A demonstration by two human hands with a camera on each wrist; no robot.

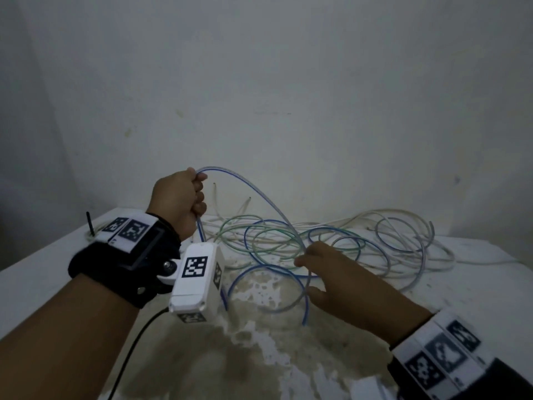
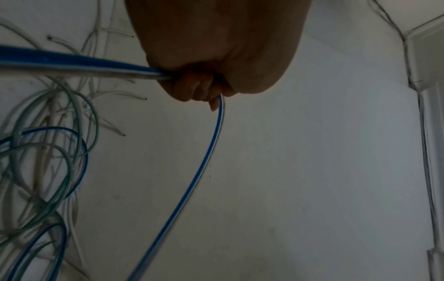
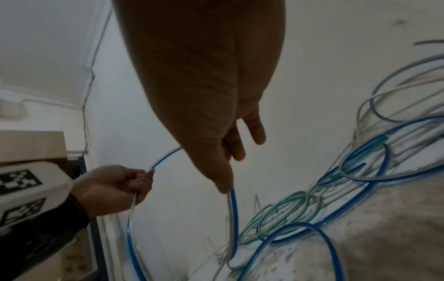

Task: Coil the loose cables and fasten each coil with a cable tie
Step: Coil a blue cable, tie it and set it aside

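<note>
Cable: I see the blue-striped cable [image 1: 253,188] arching from my raised left hand [image 1: 178,197] down rightward to the tangle [image 1: 331,243] on the tabletop [image 1: 476,284].
Left grip: fisted around the cable, held above the tabletop's far-left part.
Right grip: my right hand [image 1: 340,281] reaches low, fingers loosely extended, touching the strand; whether it pinches, I cannot tell.
Room: wall [image 1: 288,82] close behind the tangle; stained surface nearer me.

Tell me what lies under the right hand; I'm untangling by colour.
Under the right hand runs the blue-striped cable the left hand grips, with blue loops on the stained table. Whatever the palm covers is hidden.
</note>
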